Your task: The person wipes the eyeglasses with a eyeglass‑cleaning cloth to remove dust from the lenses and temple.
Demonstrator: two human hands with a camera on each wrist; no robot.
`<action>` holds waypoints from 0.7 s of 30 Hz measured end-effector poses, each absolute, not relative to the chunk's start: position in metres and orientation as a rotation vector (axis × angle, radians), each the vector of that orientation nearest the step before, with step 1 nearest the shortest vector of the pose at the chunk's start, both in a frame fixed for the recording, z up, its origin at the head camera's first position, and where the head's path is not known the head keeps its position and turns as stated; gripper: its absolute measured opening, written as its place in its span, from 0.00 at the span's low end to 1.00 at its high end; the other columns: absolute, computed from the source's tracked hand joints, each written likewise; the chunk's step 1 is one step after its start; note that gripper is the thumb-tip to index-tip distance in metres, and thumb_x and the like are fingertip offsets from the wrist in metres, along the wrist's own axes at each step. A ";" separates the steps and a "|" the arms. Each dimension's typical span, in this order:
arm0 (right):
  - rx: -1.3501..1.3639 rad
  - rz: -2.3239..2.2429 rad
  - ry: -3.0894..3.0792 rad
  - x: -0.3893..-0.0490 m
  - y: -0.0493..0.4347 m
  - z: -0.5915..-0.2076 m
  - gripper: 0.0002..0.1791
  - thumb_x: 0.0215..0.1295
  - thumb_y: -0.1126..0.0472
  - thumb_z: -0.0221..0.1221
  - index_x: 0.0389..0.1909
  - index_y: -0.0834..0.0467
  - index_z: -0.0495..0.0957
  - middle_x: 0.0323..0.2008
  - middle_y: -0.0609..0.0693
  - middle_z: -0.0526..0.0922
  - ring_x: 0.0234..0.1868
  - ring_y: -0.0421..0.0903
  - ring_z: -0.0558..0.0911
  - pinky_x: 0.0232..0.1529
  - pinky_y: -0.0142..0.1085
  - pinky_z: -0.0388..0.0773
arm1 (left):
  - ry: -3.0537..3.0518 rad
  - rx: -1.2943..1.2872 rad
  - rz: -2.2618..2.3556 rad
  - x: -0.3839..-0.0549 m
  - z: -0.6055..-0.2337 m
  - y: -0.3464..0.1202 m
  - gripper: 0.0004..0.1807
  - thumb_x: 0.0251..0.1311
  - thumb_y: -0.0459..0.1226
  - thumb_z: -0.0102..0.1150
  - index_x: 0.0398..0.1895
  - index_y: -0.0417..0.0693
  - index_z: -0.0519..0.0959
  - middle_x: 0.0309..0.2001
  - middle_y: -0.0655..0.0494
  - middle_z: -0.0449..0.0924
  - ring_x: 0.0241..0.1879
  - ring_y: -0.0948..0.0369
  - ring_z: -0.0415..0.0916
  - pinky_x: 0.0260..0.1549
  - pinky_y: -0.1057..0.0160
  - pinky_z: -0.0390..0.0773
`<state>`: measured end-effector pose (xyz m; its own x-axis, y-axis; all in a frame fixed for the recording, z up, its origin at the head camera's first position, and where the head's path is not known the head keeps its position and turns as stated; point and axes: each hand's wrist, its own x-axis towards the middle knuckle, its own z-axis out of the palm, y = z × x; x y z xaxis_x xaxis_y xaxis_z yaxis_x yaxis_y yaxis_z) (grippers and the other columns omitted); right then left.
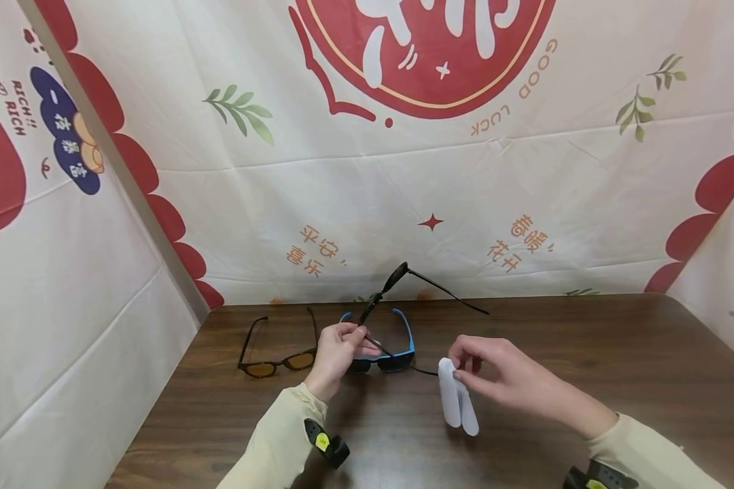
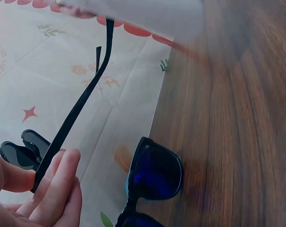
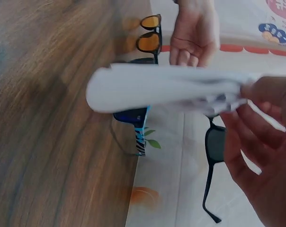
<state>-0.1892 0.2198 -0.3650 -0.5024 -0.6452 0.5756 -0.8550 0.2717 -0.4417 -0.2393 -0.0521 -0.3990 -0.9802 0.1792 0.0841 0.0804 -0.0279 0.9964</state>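
Observation:
My left hand [image 1: 336,353] pinches a pair of black sunglasses [image 1: 395,277] by one temple arm close to the hinge, between thumb and fingers. The glasses are raised and tilted on edge, with the other arm stretching out to the right. The held arm runs down toward a folded white cloth [image 1: 449,397], which overlaps its tip in the head view. Thumb and fingers of my right hand [image 1: 501,370] pinch the top of this cloth, and its two folds hang down. In the right wrist view the blurred cloth [image 3: 133,90] covers part of the scene.
Blue-framed sunglasses [image 1: 397,363] with dark lenses lie behind my left hand, arms unfolded. To their left, black-framed glasses with amber lenses [image 1: 261,370] rest on the brown wooden table [image 1: 556,339]. A printed white fabric backdrop [image 1: 367,197] rises along the table's back edge.

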 end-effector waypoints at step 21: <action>1.107 0.482 -2.094 -0.198 0.167 -0.380 0.12 0.50 0.69 0.66 0.33 0.55 0.75 0.31 0.43 0.77 0.31 0.42 0.75 0.32 0.38 0.73 | 1.992 0.263 2.242 -0.223 -0.398 -0.027 0.08 0.68 0.30 0.48 0.38 0.31 0.74 0.30 0.42 0.83 0.30 0.56 0.84 0.44 0.57 0.79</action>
